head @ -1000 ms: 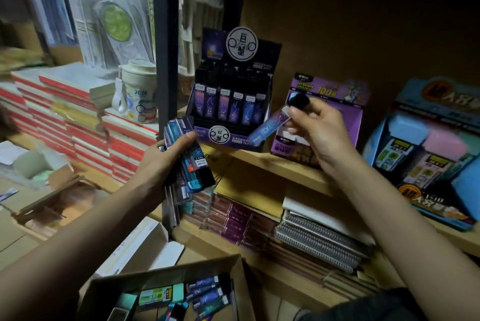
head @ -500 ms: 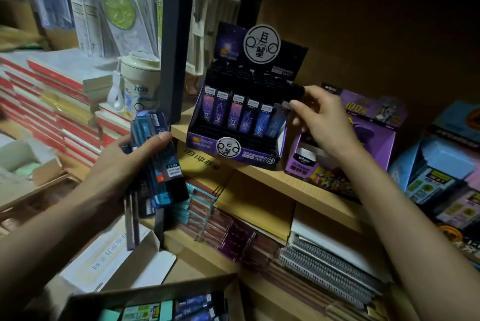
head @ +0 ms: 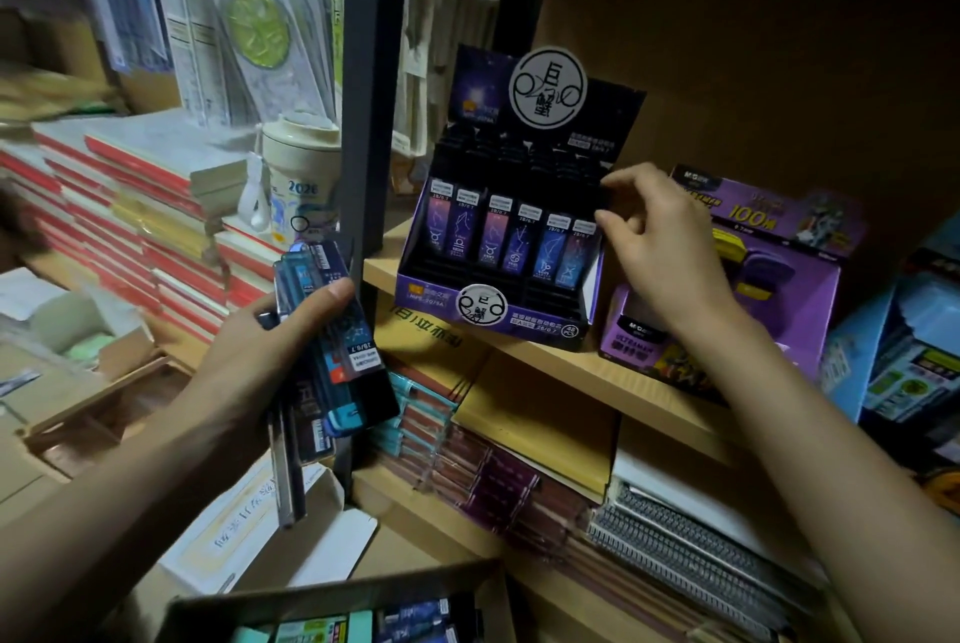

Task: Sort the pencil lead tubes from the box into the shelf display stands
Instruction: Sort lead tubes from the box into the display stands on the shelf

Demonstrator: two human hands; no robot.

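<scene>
— What's on the left?
— The left hand (head: 260,346) grips a bundle of lead tubes (head: 358,348) in front of the dark post (head: 370,70). More tubes lie in the box (head: 322,593) below.
— And the middle?
— The purple display stand (head: 519,325) sits on the shelf (head: 582,374), six tubes upright in its front row.
— The right hand (head: 662,252)?
— Fingers curled at the stand's right end, by the last tube. Whether they pinch anything, I cannot tell.

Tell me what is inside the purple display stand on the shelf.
The display stand holds six lead tubes standing in one row. Rows behind them are too dark to tell, and the right hand covers its right rear corner.
</scene>
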